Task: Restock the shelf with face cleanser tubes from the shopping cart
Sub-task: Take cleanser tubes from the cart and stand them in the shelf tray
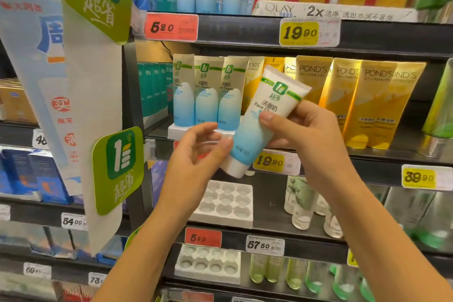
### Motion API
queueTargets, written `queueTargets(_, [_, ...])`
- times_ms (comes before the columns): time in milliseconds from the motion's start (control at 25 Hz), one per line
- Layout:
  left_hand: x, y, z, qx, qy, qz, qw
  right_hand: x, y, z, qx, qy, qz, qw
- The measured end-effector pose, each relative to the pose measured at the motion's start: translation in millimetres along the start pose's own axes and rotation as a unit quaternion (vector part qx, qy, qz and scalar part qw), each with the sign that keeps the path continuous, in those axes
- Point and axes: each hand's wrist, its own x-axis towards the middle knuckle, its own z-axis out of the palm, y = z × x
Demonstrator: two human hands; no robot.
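We face the dark shelf (245, 29), where three matching tubes (206, 95) stand left of the yellow tubes (367, 105). Our right hand (311, 135) grips a face cleanser tube (259, 125) in front of them, tilted, cap down. Our left hand (196, 152) holds nothing, its loosely curled fingers just beside the cap end.

Your left forearm (147, 240) and right forearm (362, 208) show bare, left grip (196, 152) and right grip (304, 130) bare too, nails (266, 116) short.

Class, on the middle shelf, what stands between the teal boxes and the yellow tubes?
Three blue-and-white cleanser tubes stand upright there in a white tray, shown in the head view.
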Motion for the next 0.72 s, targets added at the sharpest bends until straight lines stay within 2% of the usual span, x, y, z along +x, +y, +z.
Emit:
queueTargets(40, [6, -3, -6, 0.044, 0.062, 0.028, 0.997, 5, -3, -7, 0.006, 0.046, -0.020, 0.999])
queueTargets(120, [15, -9, -18, 0.168, 0.165, 0.078, 0.969, 16, -3, -15, -0.020, 0.131, -0.065, 0.989])
queueTargets(240, [25, -24, -21, 0.314, 0.200, 0.061, 0.926, 35, 7, -10, -0.129, 0.191, -0.108, 0.967])
queueTargets(320, [31, -29, -18, 0.366, 0.199, 0.026, 0.909, 45, 17, -2, -0.183, 0.191, -0.124, 0.956])
queueTargets(440, [38, -30, -17, 0.381, 0.203, 0.035, 0.901, 60, 31, 8, -0.211, 0.185, -0.127, 0.952])
queueTargets(600, [40, -33, -17, 0.391, 0.217, 0.042, 0.894, 83, 46, 15, -0.236, 0.177, -0.092, 0.951])
queueTargets(720, [41, -34, -19, 0.385, 0.215, 0.040, 0.897, 100, 53, 18, -0.256, 0.138, -0.044, 0.956])
